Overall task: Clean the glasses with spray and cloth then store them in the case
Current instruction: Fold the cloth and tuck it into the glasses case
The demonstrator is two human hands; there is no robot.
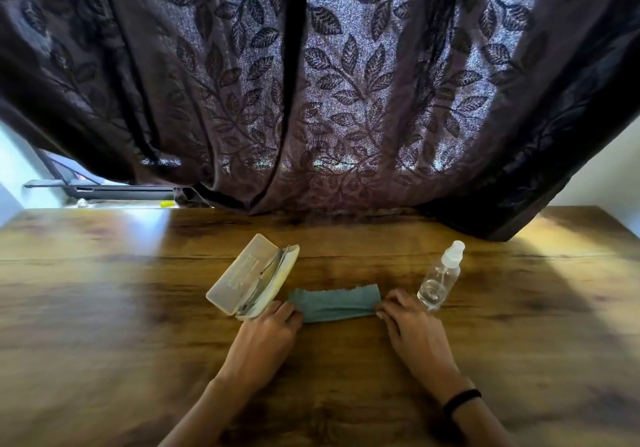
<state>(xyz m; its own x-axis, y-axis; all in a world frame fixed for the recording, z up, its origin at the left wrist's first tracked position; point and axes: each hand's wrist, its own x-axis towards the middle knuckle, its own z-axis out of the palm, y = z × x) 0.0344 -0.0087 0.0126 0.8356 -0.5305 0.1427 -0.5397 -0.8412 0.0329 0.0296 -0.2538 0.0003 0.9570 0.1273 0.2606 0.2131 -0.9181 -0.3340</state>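
Note:
A grey-blue cloth [332, 303] lies folded into a strip on the wooden table [104, 308]. My left hand [268, 334] pinches its left end and my right hand [412, 325] pinches its right end. Left of the cloth an open cream glasses case [239, 273] lies at an angle, with the glasses [268, 277] inside its lower half. A clear spray bottle [440, 280] with a white cap stands just right of my right hand.
A dark curtain [311, 83] with a leaf pattern hangs over the table's far edge. A dark flat device [104, 190] sits beyond the table at the back left. A black band is on my right wrist.

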